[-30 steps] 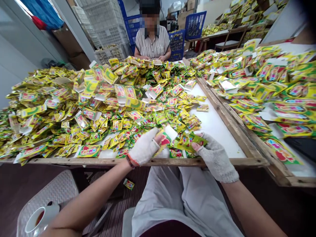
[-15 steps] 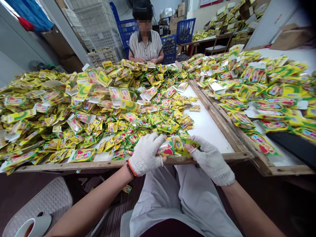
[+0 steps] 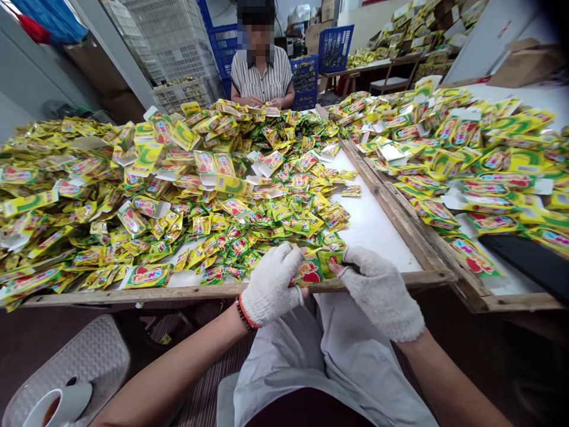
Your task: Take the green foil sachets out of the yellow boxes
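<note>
My left hand, in a white fingerless knit glove, is closed around a small printed yellow-green box at the table's front edge. My right hand, gloved the same way, pinches a green sachet at the box's right end. How much of the sachet is inside the box cannot be made out. Just beyond my hands lies a heap of small yellow-green sachets. Flat on the table to the left is another printed box.
Piles of yellow boxes cover the left side; more boxes lie right of a wooden divider. A dark phone-like object rests at right. A person sits opposite. A cup stands on a stool at lower left.
My hands have come slightly closer together. Less of the sachets shows between the box and my right fingers, and the box's printed front has turned more into view.
</note>
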Demonstrator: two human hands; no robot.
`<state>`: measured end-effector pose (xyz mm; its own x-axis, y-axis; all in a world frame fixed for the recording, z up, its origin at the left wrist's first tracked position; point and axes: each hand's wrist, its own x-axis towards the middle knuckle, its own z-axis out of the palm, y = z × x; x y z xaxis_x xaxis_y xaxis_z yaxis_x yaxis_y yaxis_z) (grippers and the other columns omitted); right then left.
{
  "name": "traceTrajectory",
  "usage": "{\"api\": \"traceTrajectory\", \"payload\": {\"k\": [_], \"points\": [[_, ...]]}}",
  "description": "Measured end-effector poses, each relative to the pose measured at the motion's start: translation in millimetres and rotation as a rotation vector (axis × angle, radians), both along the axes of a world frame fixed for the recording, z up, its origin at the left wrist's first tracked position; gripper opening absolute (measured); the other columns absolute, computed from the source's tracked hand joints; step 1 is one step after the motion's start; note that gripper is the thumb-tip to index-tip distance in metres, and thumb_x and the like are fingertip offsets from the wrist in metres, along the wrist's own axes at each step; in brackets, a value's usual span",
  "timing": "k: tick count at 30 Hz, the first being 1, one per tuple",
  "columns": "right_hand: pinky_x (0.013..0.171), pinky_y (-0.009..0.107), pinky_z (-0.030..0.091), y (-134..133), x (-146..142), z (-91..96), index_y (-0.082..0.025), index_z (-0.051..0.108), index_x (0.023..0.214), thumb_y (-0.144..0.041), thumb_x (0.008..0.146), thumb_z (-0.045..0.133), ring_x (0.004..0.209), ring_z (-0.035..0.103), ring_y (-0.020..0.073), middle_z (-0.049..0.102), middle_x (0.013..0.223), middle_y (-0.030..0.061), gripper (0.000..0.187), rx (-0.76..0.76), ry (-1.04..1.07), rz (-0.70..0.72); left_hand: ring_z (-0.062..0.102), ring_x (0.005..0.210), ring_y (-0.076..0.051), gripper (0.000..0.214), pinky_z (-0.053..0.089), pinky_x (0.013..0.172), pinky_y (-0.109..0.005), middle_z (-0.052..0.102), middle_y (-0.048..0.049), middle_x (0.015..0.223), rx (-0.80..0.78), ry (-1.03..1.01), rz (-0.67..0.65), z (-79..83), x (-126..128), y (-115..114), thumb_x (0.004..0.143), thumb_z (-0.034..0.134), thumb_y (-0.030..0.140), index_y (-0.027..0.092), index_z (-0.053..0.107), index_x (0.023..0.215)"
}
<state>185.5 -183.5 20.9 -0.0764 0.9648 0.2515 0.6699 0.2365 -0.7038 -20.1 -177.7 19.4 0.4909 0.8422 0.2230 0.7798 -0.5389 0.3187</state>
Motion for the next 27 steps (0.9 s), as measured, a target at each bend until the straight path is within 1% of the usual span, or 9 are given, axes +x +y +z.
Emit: {"api": "traceTrajectory", "payload": {"k": [2, 5, 7, 10, 15, 21, 23, 25, 27], "points": [[0.064, 0.027, 0.043, 1.8, 3.5, 0.2, -0.022, 0.055, 0.064, -0.030, 0.083, 0.053, 0.066, 0.055, 0.0159, 0.062, 0.069, 0.0020, 0.021, 0.014, -0.076, 0.047, 0.051, 0.106, -0.028, 0.062, 0.045, 0.090, -0.040, 0.052, -0.0108, 0.116, 0.010, -0.007, -0.019, -2.5, -2.1, -1.4, 0.068, 0.066, 0.034, 0.022, 0.044, 0.125], [0.056, 0.025, 0.037, 5.9, 10.7, 0.3, -0.021, 0.053, 0.058, -0.033, 0.083, 0.053, 0.058, 0.050, 0.0136, 0.056, 0.059, -0.0011, 0.027, -0.094, -0.097, 0.191, 0.051, 0.105, -0.029, 0.065, 0.045, 0.089, -0.041, 0.052, -0.0117, 0.115, 0.042, 0.035, -0.049, -6.4, -5.8, -3.6, 0.069, 0.064, 0.033, 0.021, 0.042, 0.129], [0.051, 0.024, 0.033, 7.6, 13.2, -0.1, -0.021, 0.052, 0.056, -0.035, 0.083, 0.053, 0.054, 0.047, 0.0123, 0.052, 0.054, -0.0025, 0.030, -0.137, -0.089, 0.219, 0.051, 0.105, -0.030, 0.066, 0.044, 0.089, -0.043, 0.053, -0.0124, 0.114, 0.076, 0.086, -0.063, -7.9, -7.2, -4.9, 0.070, 0.063, 0.031, 0.021, 0.041, 0.131], [0.055, 0.024, 0.034, 7.9, 10.4, -2.1, -0.020, 0.055, 0.060, -0.031, 0.083, 0.053, 0.058, 0.048, 0.0125, 0.056, 0.059, -0.0018, 0.025, -0.104, -0.101, 0.203, 0.051, 0.103, -0.030, 0.065, 0.045, 0.087, -0.043, 0.054, -0.0126, 0.112, 0.099, 0.128, -0.075, -8.2, -6.2, -5.9, 0.070, 0.063, 0.031, 0.019, 0.043, 0.130], [0.059, 0.025, 0.037, 5.2, 4.4, -10.1, -0.020, 0.055, 0.063, -0.028, 0.084, 0.052, 0.061, 0.051, 0.0132, 0.059, 0.064, 0.0002, 0.024, -0.062, -0.116, 0.210, 0.050, 0.105, -0.029, 0.063, 0.045, 0.089, -0.041, 0.052, -0.0129, 0.116, 0.095, 0.070, -0.067, -6.7, -3.7, -5.4, 0.067, 0.065, 0.029, 0.016, 0.046, 0.126], [0.063, 0.027, 0.037, 0.6, -4.0, -16.9, -0.019, 0.056, 0.068, -0.026, 0.083, 0.052, 0.064, 0.049, 0.0143, 0.059, 0.069, 0.0022, 0.016, 0.010, -0.165, 0.108, 0.051, 0.104, -0.027, 0.058, 0.045, 0.089, -0.040, 0.054, -0.0113, 0.111, 0.012, 0.057, -0.099, -8.8, -1.3, -3.8, 0.068, 0.063, 0.028, 0.016, 0.048, 0.123], [0.061, 0.027, 0.037, 1.2, -5.8, -12.9, -0.019, 0.055, 0.064, -0.023, 0.080, 0.053, 0.063, 0.050, 0.0138, 0.059, 0.067, 0.0016, 0.016, -0.057, -0.132, 0.164, 0.051, 0.104, -0.027, 0.059, 0.045, 0.089, -0.040, 0.054, -0.0112, 0.110, -0.005, 0.043, -0.105, -9.6, -2.1, -3.8, 0.067, 0.064, 0.029, 0.016, 0.048, 0.122], [0.057, 0.025, 0.037, 1.7, -3.2, -6.7, -0.018, 0.057, 0.065, -0.023, 0.079, 0.052, 0.058, 0.051, 0.0124, 0.058, 0.062, 0.0002, 0.016, -0.224, -0.035, 0.270, 0.051, 0.104, -0.028, 0.062, 0.045, 0.088, -0.041, 0.053, -0.0113, 0.111, 0.005, 0.042, -0.117, -9.1, -4.7, -3.6, 0.066, 0.065, 0.030, 0.016, 0.047, 0.125], [0.051, 0.023, 0.036, 0.4, 2.2, -1.1, -0.018, 0.064, 0.079, -0.027, 0.083, 0.050, 0.051, 0.051, 0.0110, 0.057, 0.056, -0.0019, 0.017, -0.414, 0.124, 0.337, 0.051, 0.103, -0.028, 0.065, 0.045, 0.087, -0.041, 0.053, -0.0116, 0.112, 0.029, 0.049, -0.104, -7.5, -7.6, -3.0, 0.067, 0.065, 0.030, 0.016, 0.046, 0.128]]}}
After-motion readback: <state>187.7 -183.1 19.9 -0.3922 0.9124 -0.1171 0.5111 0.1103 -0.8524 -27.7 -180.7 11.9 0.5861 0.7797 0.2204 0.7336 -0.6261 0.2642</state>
